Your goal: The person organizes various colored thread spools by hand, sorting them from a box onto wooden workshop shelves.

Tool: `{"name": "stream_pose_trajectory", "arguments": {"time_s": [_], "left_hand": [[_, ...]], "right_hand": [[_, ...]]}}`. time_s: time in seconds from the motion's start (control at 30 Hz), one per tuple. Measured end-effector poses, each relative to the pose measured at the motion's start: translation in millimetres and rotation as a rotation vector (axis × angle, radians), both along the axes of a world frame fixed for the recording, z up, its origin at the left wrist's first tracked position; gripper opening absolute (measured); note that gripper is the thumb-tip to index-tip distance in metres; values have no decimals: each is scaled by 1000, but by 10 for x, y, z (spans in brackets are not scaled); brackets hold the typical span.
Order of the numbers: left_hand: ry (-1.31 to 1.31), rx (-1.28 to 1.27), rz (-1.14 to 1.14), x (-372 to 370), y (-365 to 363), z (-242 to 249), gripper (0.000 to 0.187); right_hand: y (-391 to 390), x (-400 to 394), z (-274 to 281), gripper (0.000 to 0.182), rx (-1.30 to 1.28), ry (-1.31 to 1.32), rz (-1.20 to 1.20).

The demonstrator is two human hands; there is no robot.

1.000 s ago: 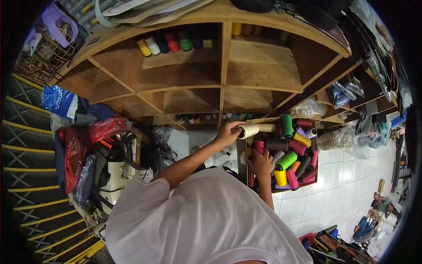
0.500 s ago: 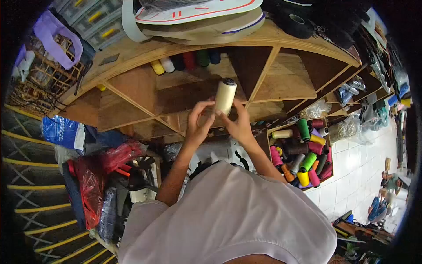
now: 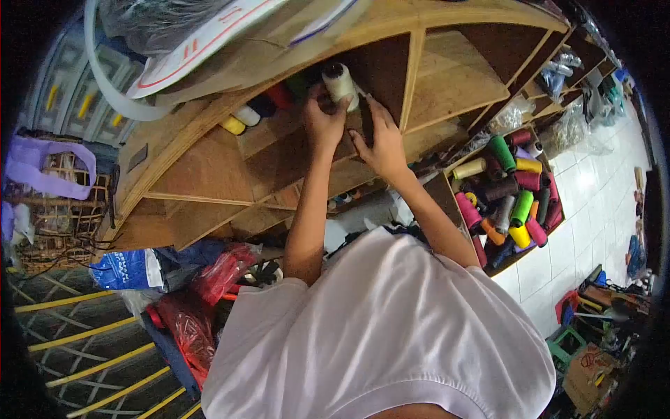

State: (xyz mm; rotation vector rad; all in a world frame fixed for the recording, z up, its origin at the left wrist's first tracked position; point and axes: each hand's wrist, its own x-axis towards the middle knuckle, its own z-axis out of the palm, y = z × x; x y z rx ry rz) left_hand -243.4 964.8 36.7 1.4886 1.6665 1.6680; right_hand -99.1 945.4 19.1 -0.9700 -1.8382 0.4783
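My left hand (image 3: 325, 124) is closed around the lower part of a cream thread spool (image 3: 340, 84), which stands upright with its dark top end showing. The spool is inside a compartment of the wooden shelf (image 3: 408, 77). Just right of it is my right hand (image 3: 384, 145), fingers apart and fingertips close to the spool's side. Along the same compartment, to the left, stand a yellow spool (image 3: 232, 125), a white spool (image 3: 247, 115) and a red spool (image 3: 279, 96), with darker ones among them.
To the right, a box (image 3: 441, 202) holds many coloured thread spools (image 3: 521, 208) on white floor tiles (image 3: 593, 209). A clear-wrapped bag (image 3: 209, 49) lies on the shelf top. Red plastic bags (image 3: 185, 328) and a blue package (image 3: 125, 269) are at the left, beside yellow-barred metalwork (image 3: 91, 342).
The cream spool has moved forward into the shelf compartment with both hands. My right hand's fingers have come off it and spread, while my left still grips it. The view has turned right.
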Motion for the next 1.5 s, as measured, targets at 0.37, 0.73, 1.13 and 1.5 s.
{"name": "stream_pose_trajectory", "arguments": {"time_s": [0.37, 0.73, 1.13, 1.5], "left_hand": [[184, 137, 283, 222, 246, -95, 27], [278, 113, 249, 89, 435, -251, 11], [362, 73, 211, 25, 493, -299, 19], [408, -8, 97, 48, 442, -221, 27]], "right_hand": [[19, 66, -63, 69, -33, -81, 76], [39, 79, -133, 53, 68, -188, 73], [39, 86, -161, 48, 103, -172, 64], [38, 62, -162, 41, 110, -197, 17]]}}
